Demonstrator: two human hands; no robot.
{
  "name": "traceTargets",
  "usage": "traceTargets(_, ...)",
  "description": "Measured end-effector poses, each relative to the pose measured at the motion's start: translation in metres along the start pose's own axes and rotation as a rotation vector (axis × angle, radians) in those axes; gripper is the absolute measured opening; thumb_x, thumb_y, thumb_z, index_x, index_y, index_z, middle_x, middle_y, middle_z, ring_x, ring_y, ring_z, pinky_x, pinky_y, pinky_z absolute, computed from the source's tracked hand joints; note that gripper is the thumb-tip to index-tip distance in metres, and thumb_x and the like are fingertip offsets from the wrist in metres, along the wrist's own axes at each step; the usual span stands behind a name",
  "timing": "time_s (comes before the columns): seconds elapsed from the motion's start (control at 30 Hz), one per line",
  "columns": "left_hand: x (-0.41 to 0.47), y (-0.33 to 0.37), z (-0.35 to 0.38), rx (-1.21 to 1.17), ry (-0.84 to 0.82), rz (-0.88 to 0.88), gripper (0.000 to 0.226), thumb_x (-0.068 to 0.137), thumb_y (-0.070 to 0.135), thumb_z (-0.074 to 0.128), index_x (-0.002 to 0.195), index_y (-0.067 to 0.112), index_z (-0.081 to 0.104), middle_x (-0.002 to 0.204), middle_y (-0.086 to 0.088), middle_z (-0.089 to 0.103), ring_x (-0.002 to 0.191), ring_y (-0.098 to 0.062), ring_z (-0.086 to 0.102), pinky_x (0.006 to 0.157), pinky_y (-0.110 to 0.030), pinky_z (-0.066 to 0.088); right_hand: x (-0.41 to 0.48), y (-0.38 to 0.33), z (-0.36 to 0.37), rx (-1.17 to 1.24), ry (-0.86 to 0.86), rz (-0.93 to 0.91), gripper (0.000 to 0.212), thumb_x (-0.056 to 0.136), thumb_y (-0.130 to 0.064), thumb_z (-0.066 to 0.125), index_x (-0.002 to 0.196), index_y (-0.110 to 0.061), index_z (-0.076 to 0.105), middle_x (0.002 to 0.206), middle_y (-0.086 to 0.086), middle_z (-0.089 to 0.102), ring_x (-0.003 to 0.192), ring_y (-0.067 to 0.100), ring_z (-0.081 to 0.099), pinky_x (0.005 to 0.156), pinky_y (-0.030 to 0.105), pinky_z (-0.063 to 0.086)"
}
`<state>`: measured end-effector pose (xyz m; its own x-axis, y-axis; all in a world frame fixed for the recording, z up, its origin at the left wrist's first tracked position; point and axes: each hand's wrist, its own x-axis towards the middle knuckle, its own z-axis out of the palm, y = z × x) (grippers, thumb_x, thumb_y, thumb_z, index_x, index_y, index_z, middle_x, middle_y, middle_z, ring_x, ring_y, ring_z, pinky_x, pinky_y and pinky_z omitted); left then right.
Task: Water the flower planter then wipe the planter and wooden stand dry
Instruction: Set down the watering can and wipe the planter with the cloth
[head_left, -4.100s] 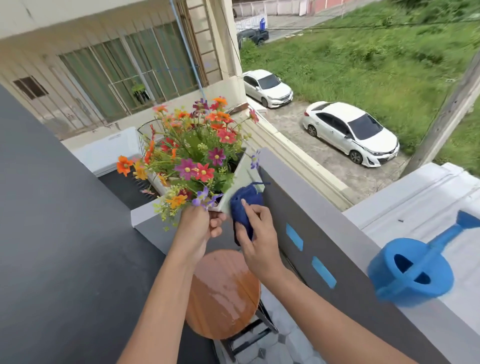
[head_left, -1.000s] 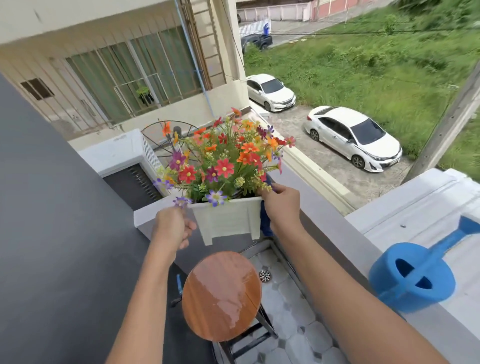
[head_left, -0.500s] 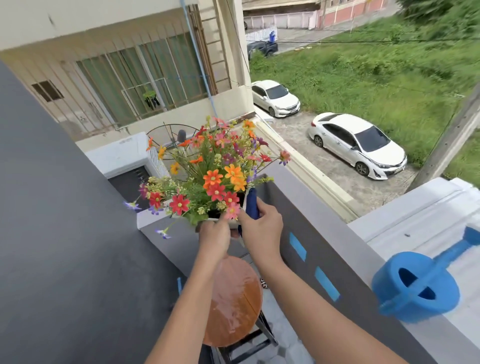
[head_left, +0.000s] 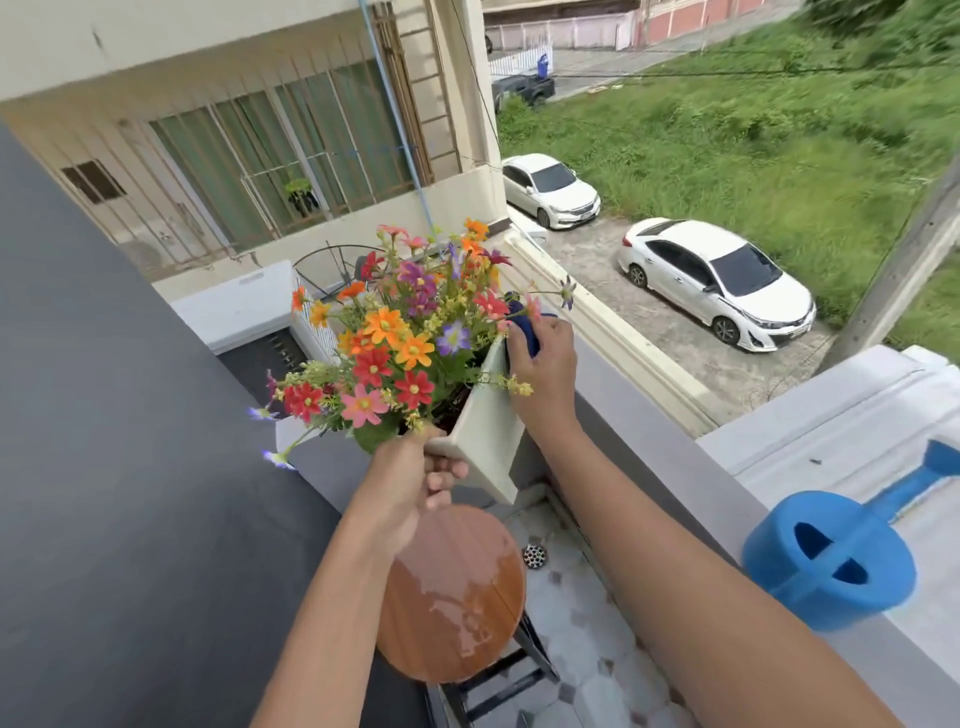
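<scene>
A white rectangular planter (head_left: 485, 431) full of orange, red, pink and purple flowers (head_left: 400, 343) hangs in the air, tilted left, above the round wooden stand (head_left: 457, 592). My left hand (head_left: 410, 486) grips its near end from below. My right hand (head_left: 543, 364) presses a dark blue cloth (head_left: 522, 325) against the far upper part of the planter's right side; most of the cloth is hidden by my fingers. Water patches glisten on the stand's top.
A blue watering can (head_left: 831, 561) sits on the grey balcony ledge (head_left: 649, 441) at the right. A dark wall (head_left: 104, 467) fills the left. Tiled floor with a drain (head_left: 535, 556) lies below. Beyond the ledge is a drop to parked cars.
The planter has been turned so its long side faces me and tilted left. My right hand with the cloth has moved up along its side. My left hand has shifted to the near end.
</scene>
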<state>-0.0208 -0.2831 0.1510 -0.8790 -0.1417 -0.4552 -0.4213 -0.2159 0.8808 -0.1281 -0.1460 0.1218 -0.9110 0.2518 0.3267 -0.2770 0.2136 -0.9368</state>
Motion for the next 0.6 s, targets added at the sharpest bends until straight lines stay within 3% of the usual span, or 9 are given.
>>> traceTargets(0.07, 0.001, 0.002, 0.002, -0.037, 0.015, 0.011, 0.031, 0.103, 0.017, 0.037, 0.081, 0.002, 0.052, 0.054, -0.011, 0.055, 0.036, -0.009, 0.033, 0.035, -0.021, 0.023, -0.010, -0.003, 0.005, -0.001, 0.003, -0.055, 0.038, 0.101, -0.013, 0.055, 0.138, -0.005, 0.057, 0.106, 0.005, 0.046, 0.092, -0.013, 0.044, 0.084, 0.005, 0.033)
traceTargets(0.2, 0.010, 0.010, -0.002, -0.107, 0.058, 0.032, 0.032, 0.103, 0.017, 0.034, 0.078, 0.004, 0.049, 0.052, -0.012, 0.055, 0.035, -0.010, 0.033, 0.034, -0.020, 0.023, -0.069, -0.004, 0.008, 0.010, -0.071, -0.210, 0.033, 0.097, -0.012, 0.058, 0.127, 0.000, 0.063, 0.107, 0.007, 0.052, 0.099, 0.011, 0.050, 0.089, 0.019, 0.040)
traceTargets(0.27, 0.013, 0.015, -0.008, -0.143, 0.070, 0.044, 0.031, 0.100, 0.013, 0.033, 0.075, 0.005, 0.049, 0.052, -0.015, 0.053, 0.033, -0.010, 0.033, 0.032, -0.017, 0.023, -0.099, 0.005, 0.002, 0.032, -0.178, -0.278, 0.038, 0.096, -0.008, 0.059, 0.134, 0.000, 0.059, 0.107, 0.007, 0.051, 0.099, 0.010, 0.050, 0.090, 0.014, 0.038)
traceTargets(0.47, 0.016, 0.017, -0.016, -0.096, 0.079, 0.067, 0.030, 0.096, 0.003, 0.029, 0.072, 0.006, 0.047, 0.052, -0.016, 0.054, 0.033, -0.010, 0.034, 0.032, -0.017, 0.023, -0.123, 0.036, -0.002, 0.032, -0.166, -0.079, 0.039, 0.097, -0.013, 0.059, 0.134, -0.004, 0.059, 0.108, 0.003, 0.053, 0.103, 0.000, 0.051, 0.091, 0.010, 0.037)
traceTargets(0.6, 0.015, 0.013, -0.008, -0.035, 0.048, 0.076, 0.031, 0.099, 0.009, 0.030, 0.076, 0.005, 0.051, 0.056, -0.014, 0.053, 0.037, -0.011, 0.033, 0.034, -0.019, 0.023, -0.113, 0.001, 0.006, 0.071, -0.087, -0.142, 0.039, 0.097, -0.009, 0.059, 0.135, -0.002, 0.059, 0.109, 0.001, 0.051, 0.102, -0.006, 0.050, 0.091, 0.008, 0.037)
